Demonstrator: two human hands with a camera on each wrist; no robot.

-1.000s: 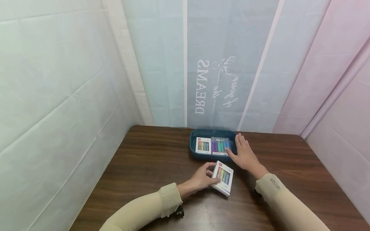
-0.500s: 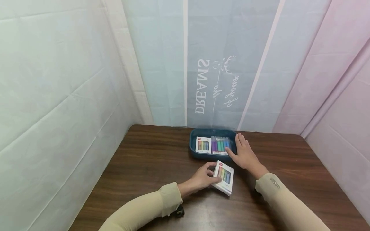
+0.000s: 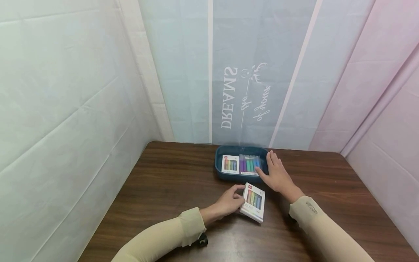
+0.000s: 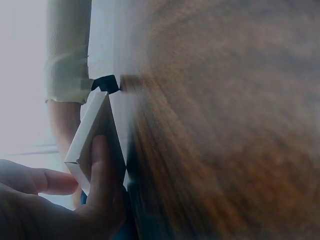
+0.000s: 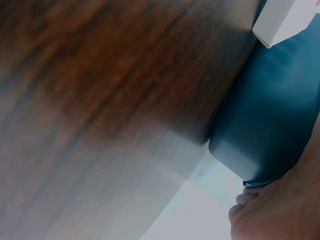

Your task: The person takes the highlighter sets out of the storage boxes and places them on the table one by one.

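— What's the left hand (image 3: 229,202) doing with that white box of markers (image 3: 252,202)?

— Pinching it along its near edge, fingers curled on the side and thumb up on top. In the left wrist view the box is tipped up on one long edge, its far side against the wooden table (image 3: 157,189), so the hand has it half lifted, not lying flat.

— And the right hand (image 3: 276,174)?

— Laid flat, fingers straight and a little spread, along the right end of the dark blue tray (image 3: 218,160). The thumb reaches in to touch the clear pack of markers (image 3: 250,164). It grips nothing; I'd say it's there to keep the tray from sliding.

— What else is in the tray?

— A second white box (image 3: 230,164), beyond the left hand, flat beside the clear pack. They're touching or nearly so.

— So the tipped box is outside the tray?

— Yes, just in front of it, between the two hands.
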